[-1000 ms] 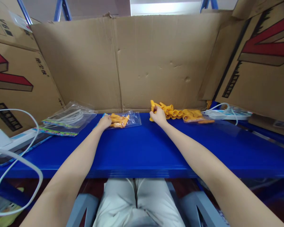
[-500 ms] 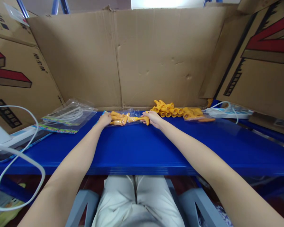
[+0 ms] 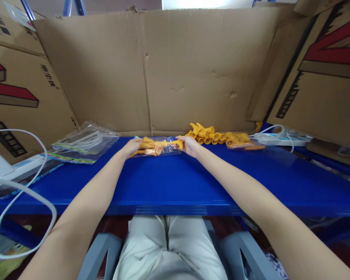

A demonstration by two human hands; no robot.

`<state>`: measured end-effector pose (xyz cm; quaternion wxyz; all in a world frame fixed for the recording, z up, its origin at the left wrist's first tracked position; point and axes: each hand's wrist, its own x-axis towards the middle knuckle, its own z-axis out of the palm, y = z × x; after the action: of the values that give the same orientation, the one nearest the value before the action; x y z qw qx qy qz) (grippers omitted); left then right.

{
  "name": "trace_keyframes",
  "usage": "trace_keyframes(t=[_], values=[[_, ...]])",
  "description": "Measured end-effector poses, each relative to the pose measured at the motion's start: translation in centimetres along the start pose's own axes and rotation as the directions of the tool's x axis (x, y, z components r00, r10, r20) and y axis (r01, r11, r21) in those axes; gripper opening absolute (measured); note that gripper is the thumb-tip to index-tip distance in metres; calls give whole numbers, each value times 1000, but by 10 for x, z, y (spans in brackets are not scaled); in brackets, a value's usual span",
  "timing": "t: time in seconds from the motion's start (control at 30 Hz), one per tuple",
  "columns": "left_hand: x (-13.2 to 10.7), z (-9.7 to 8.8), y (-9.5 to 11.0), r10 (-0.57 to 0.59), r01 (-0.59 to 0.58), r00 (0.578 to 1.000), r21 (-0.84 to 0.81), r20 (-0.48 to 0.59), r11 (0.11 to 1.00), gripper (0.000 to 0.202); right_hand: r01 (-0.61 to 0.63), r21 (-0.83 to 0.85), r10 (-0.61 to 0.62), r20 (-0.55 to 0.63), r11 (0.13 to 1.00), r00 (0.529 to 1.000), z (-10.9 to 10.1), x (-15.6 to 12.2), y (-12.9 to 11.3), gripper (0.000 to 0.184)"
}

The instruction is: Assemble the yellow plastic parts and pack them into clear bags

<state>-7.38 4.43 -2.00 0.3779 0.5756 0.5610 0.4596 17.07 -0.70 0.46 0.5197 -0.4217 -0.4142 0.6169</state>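
A clear plastic bag (image 3: 172, 151) with several orange-yellow plastic pieces (image 3: 155, 146) lies near the back of the blue table. My left hand (image 3: 132, 147) is closed on the bag's left end, fingers partly hidden behind it. At the right end, my right hand (image 3: 190, 146) pinches a curved orange-yellow piece (image 3: 178, 144), which lies in line with the bag. Just beyond my right hand sits a pile of hollow orange-yellow pieces (image 3: 205, 134) with round open ends. More such pieces in clear wrap (image 3: 240, 140) are to the right of the pile.
Cardboard walls (image 3: 192, 70) stand behind and on both sides. Flat clear bags with colourful edges (image 3: 84, 146) lie at the left. A white cable (image 3: 23, 190) loops over the left table edge. A white power strip (image 3: 282, 139) sits at the back right.
My left hand has shifted slightly right, and the bagged pieces have moved right with it. The curved piece in my right hand has turned and now lies closer against the bag.
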Motion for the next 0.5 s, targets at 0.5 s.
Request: trace_keyframes(t=[0.5], values=[[-15,12,14,-54,78,988,-163,147,984,27,-35,-56,46,202,998,978,1,-1,11,26]])
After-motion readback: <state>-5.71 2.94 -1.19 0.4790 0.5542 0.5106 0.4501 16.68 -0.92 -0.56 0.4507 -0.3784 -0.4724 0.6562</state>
